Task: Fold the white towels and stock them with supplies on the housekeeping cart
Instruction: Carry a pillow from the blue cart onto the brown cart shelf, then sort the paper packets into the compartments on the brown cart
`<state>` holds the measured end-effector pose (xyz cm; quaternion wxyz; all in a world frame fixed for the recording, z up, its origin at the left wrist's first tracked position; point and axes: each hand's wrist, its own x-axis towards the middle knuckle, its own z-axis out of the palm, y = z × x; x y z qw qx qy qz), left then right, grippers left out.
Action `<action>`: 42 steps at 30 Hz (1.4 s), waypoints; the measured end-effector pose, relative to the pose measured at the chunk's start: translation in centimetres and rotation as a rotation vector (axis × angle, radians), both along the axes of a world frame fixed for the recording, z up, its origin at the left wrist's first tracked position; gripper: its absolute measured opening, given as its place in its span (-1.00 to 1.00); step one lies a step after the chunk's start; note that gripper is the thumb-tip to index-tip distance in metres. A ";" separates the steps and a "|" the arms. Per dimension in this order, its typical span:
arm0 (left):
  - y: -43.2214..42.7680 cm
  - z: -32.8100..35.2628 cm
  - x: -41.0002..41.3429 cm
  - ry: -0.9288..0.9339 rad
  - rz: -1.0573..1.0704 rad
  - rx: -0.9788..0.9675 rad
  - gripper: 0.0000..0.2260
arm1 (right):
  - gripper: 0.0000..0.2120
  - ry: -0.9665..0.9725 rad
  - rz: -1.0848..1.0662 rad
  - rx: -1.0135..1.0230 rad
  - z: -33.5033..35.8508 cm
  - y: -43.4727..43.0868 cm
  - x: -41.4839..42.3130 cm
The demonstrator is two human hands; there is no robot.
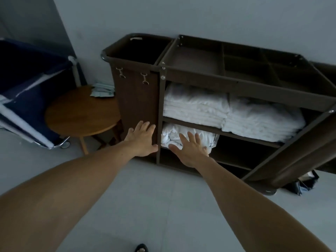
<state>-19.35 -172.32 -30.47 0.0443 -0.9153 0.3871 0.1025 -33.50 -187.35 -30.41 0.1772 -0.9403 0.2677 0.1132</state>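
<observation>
Navy linen trolley (pixel 27 91) on grey floor (pixel 154 197), round wooden desk (pixel 78 113), left hand (pixel 141 140) spread open, empty, at bag (pixel 136 99) of brown housekeeping cart (pixel 200 75), right hand (pixel 190 151) flat, fingers straight, on rumpled white towel (pixel 172 133) on middle shelf (pixel 236 155), folded white towels (pixel 196 106) above, pale wall (pixel 200 15).

No text, label, brand, number or sign can be read anywhere in view.

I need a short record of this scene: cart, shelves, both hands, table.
cart: brown housekeeping cart
upper shelf: two stacks of folded white towels
middle shelf: one rumpled white towel
left hand: open, on the cart's brown fabric bag
right hand: open, on the rumpled white towel
table: round wooden table with pale packets
</observation>
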 end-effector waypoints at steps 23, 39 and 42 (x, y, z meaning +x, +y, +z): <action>36.1 5.0 19.4 -0.017 0.452 -0.092 -0.17 | -0.24 0.048 0.448 -0.014 4.6 28.9 25.8; 29.7 4.7 45.4 0.012 0.300 -0.003 -0.20 | -0.22 0.092 0.339 -0.022 0.6 24.1 52.2; 28.7 5.2 50.2 0.024 0.306 0.031 -0.20 | -0.21 0.084 0.352 -0.008 0.2 22.4 57.5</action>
